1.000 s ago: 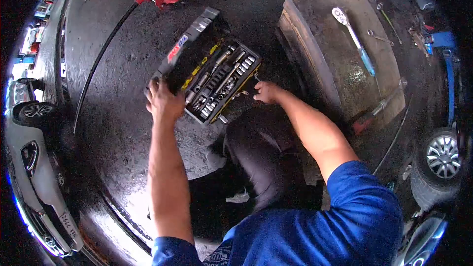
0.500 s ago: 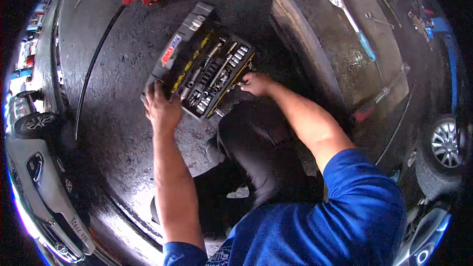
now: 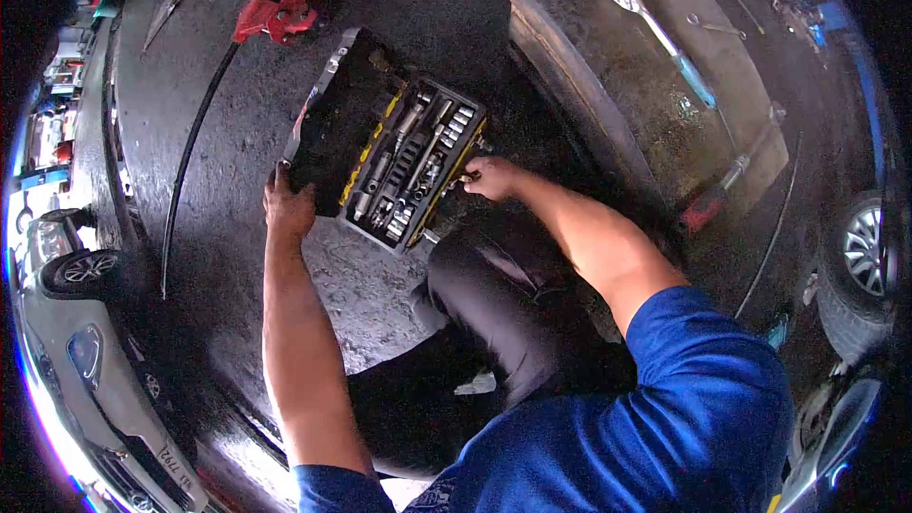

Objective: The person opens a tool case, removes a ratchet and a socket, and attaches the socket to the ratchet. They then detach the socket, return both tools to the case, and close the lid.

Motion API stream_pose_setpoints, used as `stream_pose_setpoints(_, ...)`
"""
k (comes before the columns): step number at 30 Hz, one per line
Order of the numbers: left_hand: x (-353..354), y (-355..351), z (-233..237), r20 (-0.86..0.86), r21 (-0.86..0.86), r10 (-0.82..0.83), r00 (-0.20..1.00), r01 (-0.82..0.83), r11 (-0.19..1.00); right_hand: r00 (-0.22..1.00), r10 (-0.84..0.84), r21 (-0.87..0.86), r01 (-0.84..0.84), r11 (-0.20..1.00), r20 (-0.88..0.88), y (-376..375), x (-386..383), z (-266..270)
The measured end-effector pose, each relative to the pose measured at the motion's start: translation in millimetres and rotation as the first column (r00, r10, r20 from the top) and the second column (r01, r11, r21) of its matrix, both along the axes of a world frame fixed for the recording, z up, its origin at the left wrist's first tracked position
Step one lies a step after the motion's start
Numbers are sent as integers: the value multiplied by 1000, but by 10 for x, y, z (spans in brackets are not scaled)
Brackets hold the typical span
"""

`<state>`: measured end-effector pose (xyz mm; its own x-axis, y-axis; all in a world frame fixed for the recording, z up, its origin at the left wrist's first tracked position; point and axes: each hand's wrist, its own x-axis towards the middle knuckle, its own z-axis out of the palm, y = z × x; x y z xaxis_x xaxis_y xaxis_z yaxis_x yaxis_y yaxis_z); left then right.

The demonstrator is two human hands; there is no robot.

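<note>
A socket set case (image 3: 356, 224) lies on the floor in front of my knees, its black lid (image 3: 318, 90) swung up on the far left side. Inside it are rows of chrome sockets (image 3: 458, 122) and ratchet-like tools among yellow trim. My left hand (image 3: 289, 205) grips the lower corner of the lid, fingers bent over its edge. At the case's right edge, beside a handle or latch area, is my right hand (image 3: 490, 178). Its fingers are closed around something small at that edge, which they mostly hide.
To the right stands a worn platform (image 3: 608, 66) bearing a ratchet with a blue handle (image 3: 665, 43), a wrench (image 3: 717, 27) and a red-handled tool (image 3: 708, 209). A red jack (image 3: 294, 0) is at the top, with a dark hose (image 3: 201, 123). Cars flank both sides.
My left hand has swung the lid further open to the left, so more of its dark inside shows. My right hand stays at the case's right edge.
</note>
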<state>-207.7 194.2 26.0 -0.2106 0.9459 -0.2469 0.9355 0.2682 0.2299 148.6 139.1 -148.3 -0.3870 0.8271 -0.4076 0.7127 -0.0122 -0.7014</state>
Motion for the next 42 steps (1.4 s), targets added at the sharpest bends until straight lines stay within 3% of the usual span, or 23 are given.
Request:
stream_pose_setpoints(2, 32, -16, 56, 27, -44, 32, 999, -31, 999, 1000, -20, -93, 19, 995, -9, -19, 1, 90)
stream_pose_setpoints(7, 320, -368, 191, -93, 57, -68, 993, 73, 996, 999, 1, -104, -6, 995, -43, -1, -7, 37)
stream_pose_setpoints(11, 835, -909, 268, -122, 129, -32, 992, 48, 990, 1000, -15, -127, 16, 992, 10, -1, -42, -117)
stream_pose_setpoints(15, 1170, -1358, 134, -69, 121, -52, 996, 60, 991, 999, 46, -171, -50, 984, -28, 40, -6, 109)
stream_pose_setpoints(18, 1355, -1570, 152, -16, 94, -18, 1000, 20, 995, 996, 62, -144, -52, 988, 67, 61, -10, 115)
stream_pose_setpoints(22, 1323, -1573, 79, 113, 76, 82, 990, -91, 993, 994, -17, -231, -9, 973, -107, 29, -6, -20)
stream_pose_setpoints(24, 1283, -1419, 108, 126, 73, 105, 986, -115, 991, 992, 94, -162, -80, 984, 81, 45, -47, 105)
stream_pose_setpoints(26, 1240, -1241, 63, 116, 80, 96, 989, -106, 991, 989, 97, -133, -82, 988, 112, 24, -95, 68)
stream_pose_setpoints(29, 1279, -972, 4, 94, 142, -2, 996, -12, 990, 993, 41, -94, -31, 995, 108, -10, -144, 67)
stream_pose_setpoints(31, 1343, -832, 20, 31, 55, -72, 997, 70, 996, 997, -20, -85, 26, 996, 70, -14, -160, 146)
stream_pose_setpoints(33, 1388, -748, 11, 35, 30, -90, 995, 89, 996, 999, -14, -268, 23, 963, 34, 1, -148, 298)
stream_pose_setpoints(34, 1386, -723, -28, 40, 2, -109, 993, 109, 994, 999, -17, -269, 25, 963, 32, -26, -147, 182)
stream_pose_setpoints(35, 1387, -701, -53, 46, -26, -128, 991, 129, 991, 917, -284, -545, 91, 833, -281, -77, -139, -39)
stream_pose_setpoints(36, 1402, -683, -47, 45, -27, -129, 991, 130, 991, 676, -580, -773, 23, 634, -455, -109, -122, -172)
stream_pose_setpoints(37, 1424, -672, -29, 36, -21, -158, 987, 159, 987, 676, -581, -774, 22, 632, -454, -148, -101, -101)
stream_pose_setpoints(39, 1434, -637, -41, 26, -18, -189, 982, 189, 982, 450, -780, -862, 44, 506, -435, -246, -63, 128)
stream_pose_setpoints(40, 1421, -611, -74, 42, -12, -213, 976, 214, 977, 449, -780, -862, 42, 505, -435, -264, -33, 69)
stream_pose_setpoints(42, 1403, -562, -145, 58, -12, -239, 969, 241, 971, 516, -647, -766, -28, 643, -562, -324, 25, -51)
